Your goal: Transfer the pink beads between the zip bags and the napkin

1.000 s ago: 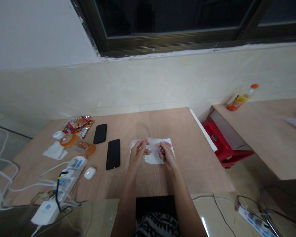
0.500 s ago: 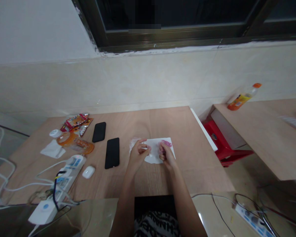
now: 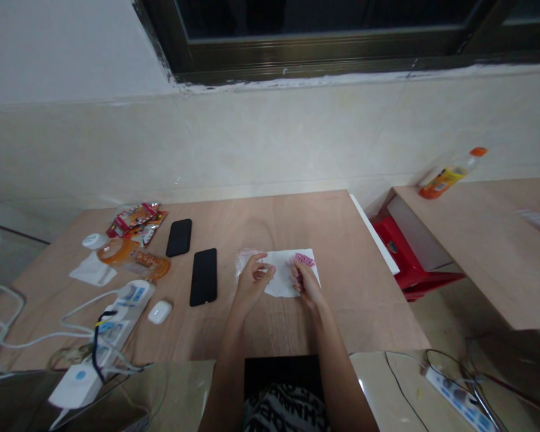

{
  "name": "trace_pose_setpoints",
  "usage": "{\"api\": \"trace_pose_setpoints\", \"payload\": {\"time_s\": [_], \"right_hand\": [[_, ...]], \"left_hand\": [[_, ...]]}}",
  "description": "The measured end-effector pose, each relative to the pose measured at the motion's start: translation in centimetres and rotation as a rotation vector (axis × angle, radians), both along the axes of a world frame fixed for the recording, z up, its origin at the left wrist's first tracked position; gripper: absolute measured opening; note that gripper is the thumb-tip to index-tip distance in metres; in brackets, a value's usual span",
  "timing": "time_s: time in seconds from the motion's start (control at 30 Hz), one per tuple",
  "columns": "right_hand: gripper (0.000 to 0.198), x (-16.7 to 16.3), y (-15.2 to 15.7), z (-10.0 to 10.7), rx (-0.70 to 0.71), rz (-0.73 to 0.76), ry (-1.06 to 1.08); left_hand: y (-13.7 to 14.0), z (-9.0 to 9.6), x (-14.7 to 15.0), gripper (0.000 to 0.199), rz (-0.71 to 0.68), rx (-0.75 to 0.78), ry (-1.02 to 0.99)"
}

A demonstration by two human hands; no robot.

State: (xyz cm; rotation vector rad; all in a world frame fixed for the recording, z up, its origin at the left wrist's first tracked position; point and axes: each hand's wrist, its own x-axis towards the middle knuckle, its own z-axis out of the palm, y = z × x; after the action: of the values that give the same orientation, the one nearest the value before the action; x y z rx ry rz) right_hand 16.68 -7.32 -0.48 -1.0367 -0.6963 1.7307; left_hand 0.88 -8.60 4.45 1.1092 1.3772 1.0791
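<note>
A white sheet of paper [image 3: 282, 285] lies on the wooden table. At its left side hovers my left hand [image 3: 252, 281], its fingers curved and the thumb and index tips apart, with nothing visible between them. Over the right part of the paper, my right hand [image 3: 306, 282] is closed, thumb pressed to the curled fingers; anything held there is hidden or too small to name. Beside that hand, a small patch of pink beadlike dots [image 3: 305, 260] shows at the paper's upper right corner. Clear crinkled plastic [image 3: 243, 259] lies behind my left hand.
Two black phones [image 3: 204, 277] lie left of my hands. Further left are a white earbud case [image 3: 160, 312], a power strip [image 3: 126, 312] with cables, an orange drink bottle [image 3: 132, 257] on its side, a tissue [image 3: 92, 270] and snack packets [image 3: 139, 222]. A red stool [image 3: 398, 252] stands right.
The camera view has shifted slightly, so the surroundings sit a little differently in frame. Both hands keep nearly the same pose over the paper.
</note>
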Motion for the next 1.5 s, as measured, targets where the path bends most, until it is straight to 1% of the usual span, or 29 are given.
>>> {"api": "trace_pose_setpoints", "payload": {"time_s": [0.1, 0.17, 0.37, 0.43, 0.53, 0.63, 0.73, 0.8, 0.87, 0.93, 1.0, 1.1, 1.17, 1.3, 1.5], "right_hand": [[0.052, -0.1, -0.1, 0.0, 0.005, 0.064, 0.011], [0.053, -0.3, -0.1, -0.3, -0.024, 0.048, 0.069], [0.050, -0.2, 0.7, -1.8, -0.201, -0.132, 0.274], [0.050, 0.2, 0.9, -2.2, -0.199, -0.155, 0.328], [0.049, 1.3, 1.3, -2.5, -0.145, -0.210, 0.379], [0.048, 2.7, 1.8, -2.7, -0.077, -0.383, 0.324], [0.045, 4.0, 2.8, -2.8, -0.029, -0.611, 0.222], [0.043, 4.6, 3.6, -3.0, -0.004, -0.732, 0.135], [0.042, 4.9, 4.6, -3.2, 0.009, -0.818, 0.037], [0.042, 5.1, 5.5, -3.5, 0.027, -0.873, -0.081], [0.045, 5.1, 6.4, -3.9, 0.072, -0.877, -0.237], [0.050, 4.8, 7.2, -4.5, 0.181, -0.844, -0.487], [0.052, 4.6, 7.5, -5.0, 0.247, -0.807, -0.595], [0.052, 4.1, 7.8, -5.6, 0.323, -0.696, -0.668], [0.052, 3.3, 7.7, -5.6, 0.359, -0.612, -0.779]], "left_hand": [[0.0, -0.7, -0.1, 0.042, -0.059, 0.005, -0.023], [0.0, -0.9, -0.3, 0.039, -0.094, 0.012, -0.033], [0.1, -0.6, -0.7, 0.030, -0.112, 0.052, 0.031], [0.1, -0.7, -1.0, 0.028, -0.109, 0.065, 0.053], [0.1, -0.9, -1.8, 0.029, -0.082, 0.085, 0.069], [0.2, -1.2, -3.0, 0.031, -0.024, 0.103, 0.090], [0.3, -1.3, -4.4, 0.032, 0.052, 0.100, 0.145], [0.2, -1.4, -5.2, 0.032, 0.104, 0.096, 0.161], [0.1, -1.5, -5.8, 0.033, 0.153, 0.091, 0.156], [0.0, -1.7, -6.4, 0.033, 0.187, 0.082, 0.149], [-0.1, -1.9, -6.9, 0.032, 0.202, 0.077, 0.146], [-0.1, -2.3, -7.6, 0.030, 0.206, 0.077, 0.147], [-0.2, -2.5, -8.0, 0.029, 0.213, 0.075, 0.165], [-0.3, -3.2, -8.3, 0.025, 0.214, 0.052, 0.248], [-0.3, -4.5, -8.2, 0.022, 0.173, 0.006, 0.466]]}}
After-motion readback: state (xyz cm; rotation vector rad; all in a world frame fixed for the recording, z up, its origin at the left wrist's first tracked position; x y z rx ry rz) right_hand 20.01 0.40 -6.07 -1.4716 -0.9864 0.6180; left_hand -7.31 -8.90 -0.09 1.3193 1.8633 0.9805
